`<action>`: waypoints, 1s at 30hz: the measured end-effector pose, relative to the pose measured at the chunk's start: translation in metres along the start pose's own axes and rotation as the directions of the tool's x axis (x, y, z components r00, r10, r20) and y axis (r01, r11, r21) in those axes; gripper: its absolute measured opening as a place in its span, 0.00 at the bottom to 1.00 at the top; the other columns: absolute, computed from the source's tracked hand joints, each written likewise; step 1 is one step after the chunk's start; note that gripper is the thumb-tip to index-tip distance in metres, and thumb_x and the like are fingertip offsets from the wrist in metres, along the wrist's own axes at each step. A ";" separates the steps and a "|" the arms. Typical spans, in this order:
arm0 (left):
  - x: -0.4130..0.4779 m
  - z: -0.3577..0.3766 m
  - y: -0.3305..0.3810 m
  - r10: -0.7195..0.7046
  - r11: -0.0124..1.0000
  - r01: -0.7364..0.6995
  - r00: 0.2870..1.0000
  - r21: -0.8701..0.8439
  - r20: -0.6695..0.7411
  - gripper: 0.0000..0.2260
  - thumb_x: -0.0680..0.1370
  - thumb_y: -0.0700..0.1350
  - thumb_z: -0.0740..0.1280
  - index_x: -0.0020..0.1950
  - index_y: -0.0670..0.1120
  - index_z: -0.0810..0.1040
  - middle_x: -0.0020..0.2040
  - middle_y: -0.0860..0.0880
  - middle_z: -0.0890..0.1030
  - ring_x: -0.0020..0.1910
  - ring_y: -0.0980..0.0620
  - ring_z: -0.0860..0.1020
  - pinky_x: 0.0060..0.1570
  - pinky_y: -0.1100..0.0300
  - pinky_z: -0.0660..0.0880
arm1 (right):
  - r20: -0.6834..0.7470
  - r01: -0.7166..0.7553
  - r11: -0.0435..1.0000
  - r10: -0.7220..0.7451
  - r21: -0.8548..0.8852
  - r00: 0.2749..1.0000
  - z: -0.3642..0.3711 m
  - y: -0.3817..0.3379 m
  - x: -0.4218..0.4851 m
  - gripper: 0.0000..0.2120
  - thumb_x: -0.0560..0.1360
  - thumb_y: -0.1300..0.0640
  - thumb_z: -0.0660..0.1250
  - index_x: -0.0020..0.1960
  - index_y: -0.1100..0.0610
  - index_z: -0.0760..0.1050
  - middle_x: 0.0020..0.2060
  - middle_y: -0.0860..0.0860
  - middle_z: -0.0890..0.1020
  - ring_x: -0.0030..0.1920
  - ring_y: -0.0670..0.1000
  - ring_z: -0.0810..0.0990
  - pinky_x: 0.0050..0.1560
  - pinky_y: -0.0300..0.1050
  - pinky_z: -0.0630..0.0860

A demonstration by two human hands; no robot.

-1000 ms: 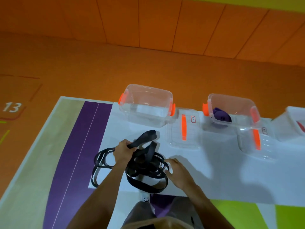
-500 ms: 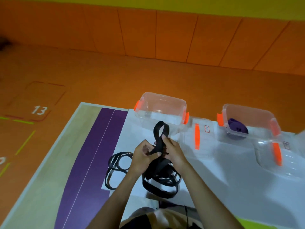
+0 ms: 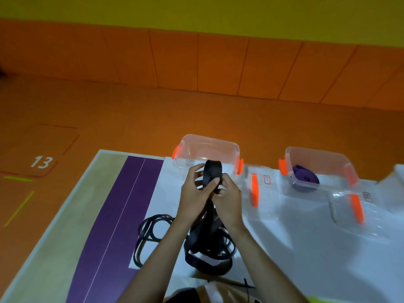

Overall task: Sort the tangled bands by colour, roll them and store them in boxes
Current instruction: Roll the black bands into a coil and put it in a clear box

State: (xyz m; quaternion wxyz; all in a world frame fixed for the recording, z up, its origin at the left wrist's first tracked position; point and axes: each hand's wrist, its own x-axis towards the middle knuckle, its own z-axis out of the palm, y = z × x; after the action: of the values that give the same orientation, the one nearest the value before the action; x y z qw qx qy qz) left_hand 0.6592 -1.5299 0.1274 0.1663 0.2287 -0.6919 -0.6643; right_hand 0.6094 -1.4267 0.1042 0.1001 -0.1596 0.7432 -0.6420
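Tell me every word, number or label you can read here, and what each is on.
"13": white number painted on the orange floor.
Red-framed label on the left clear lid: too blurred to read.
Small label on the right clear lid: too blurred to read.
Nothing else is readable.

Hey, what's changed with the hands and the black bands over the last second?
The right hand left the pile and joined the left hand on one black band; both lifted its loop off the table, its tail trailing to the pile. The thin bands beside it, the empty box and the purple band stayed put.
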 end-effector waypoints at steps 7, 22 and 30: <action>0.005 0.010 0.000 0.031 0.996 -0.038 0.996 -0.082 -0.086 0.12 0.80 0.38 0.73 0.61 0.52 0.81 0.53 0.56 0.87 0.56 0.56 0.85 0.58 0.56 0.81 | 0.018 -0.038 0.999 0.038 0.028 0.999 -0.020 0.000 0.003 0.28 0.74 0.59 0.79 0.63 0.40 0.68 0.47 0.47 0.87 0.49 0.47 0.87 0.51 0.39 0.82; 0.009 -0.004 0.024 0.106 0.994 -0.105 0.972 -0.017 0.210 0.14 0.81 0.45 0.73 0.64 0.54 0.74 0.57 0.56 0.84 0.56 0.52 0.84 0.53 0.59 0.81 | 0.011 0.007 0.998 -0.007 -0.059 1.000 -0.049 -0.066 0.034 0.09 0.76 0.59 0.74 0.53 0.46 0.84 0.47 0.39 0.86 0.52 0.41 0.83 0.48 0.33 0.77; 0.004 -0.003 0.026 0.311 0.942 -0.320 0.946 0.103 0.094 0.23 0.76 0.46 0.79 0.70 0.52 0.78 0.62 0.57 0.84 0.64 0.53 0.82 0.65 0.58 0.78 | 0.030 -0.038 0.998 0.036 0.048 0.999 -0.054 -0.089 0.038 0.13 0.75 0.57 0.74 0.54 0.41 0.83 0.46 0.43 0.87 0.49 0.44 0.87 0.49 0.41 0.82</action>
State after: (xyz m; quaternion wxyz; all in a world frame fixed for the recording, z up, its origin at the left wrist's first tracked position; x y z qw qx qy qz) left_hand 0.6549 -1.5339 0.1535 0.2303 0.0988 -0.7633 -0.5955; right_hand 0.5645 -1.4016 0.2026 0.1268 -0.1528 0.7287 -0.6554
